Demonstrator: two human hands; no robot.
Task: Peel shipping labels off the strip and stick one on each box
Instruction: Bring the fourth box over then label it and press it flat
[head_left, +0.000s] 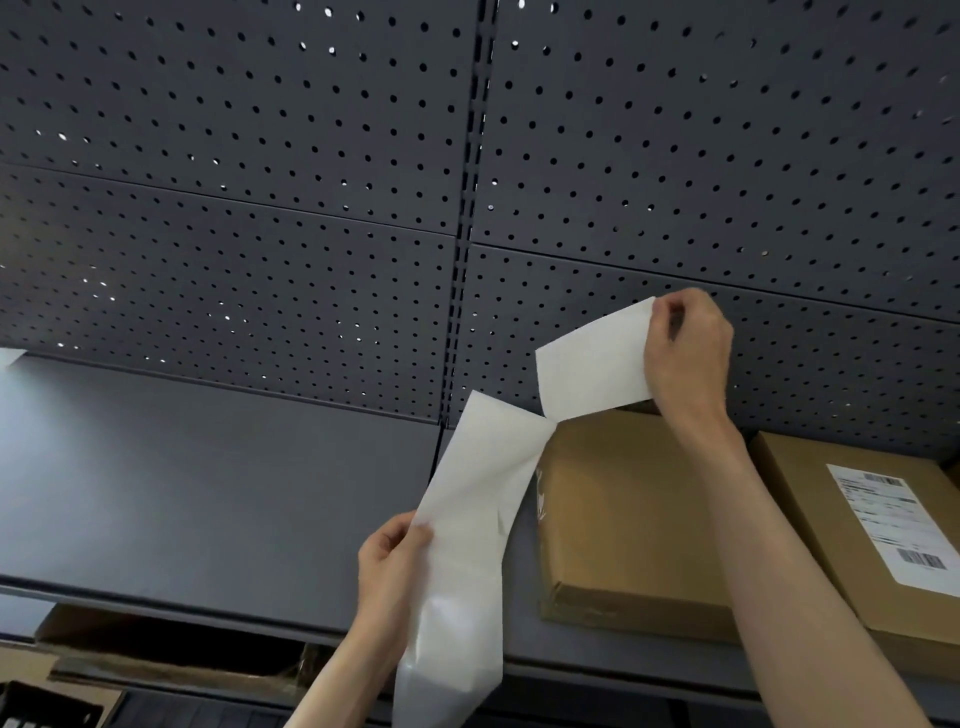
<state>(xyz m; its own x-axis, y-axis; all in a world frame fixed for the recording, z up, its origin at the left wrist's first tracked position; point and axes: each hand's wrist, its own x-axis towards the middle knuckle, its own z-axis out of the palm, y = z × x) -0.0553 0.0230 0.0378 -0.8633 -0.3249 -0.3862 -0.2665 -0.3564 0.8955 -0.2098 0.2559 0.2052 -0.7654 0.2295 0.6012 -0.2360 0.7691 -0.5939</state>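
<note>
- Shipping label (592, 361): a blank white rectangle held up in the centre right of the frame, in front of the perforated back panel (234, 208); its lower left corner meets the top of the backing strip (467, 519), so it looks only partly peeled.
- Right hand (685, 353) is closed in a pinch on the label's upper right corner, forearm running down to the lower right edge of the frame.
- Left hand (392, 561), low in the centre, grips the left edge of the strip between thumb and fingers; the strip hangs from there past the shelf's front lip and curls at its lower end.
- Unlabelled box (623, 519): plain brown cardboard, lying flat on the dark shelf (208, 493) just below and behind the raised label, its top bare.
- Labelled box (810, 499) sits just right of it, at the right edge of the frame and cut off there; the right forearm crosses its near corner.
- Stuck label (893, 525) on that box carries barcodes at top and bottom and rows of print too blurred to read.
- Open room: the whole left half of the shelf is bare, from the centre upright to the left edge.
- Hard to make out: the printed face of the raised label is not visible, only a white side; under the shelf at lower left, cardboard and dark shapes are shadowed and cropped.
</note>
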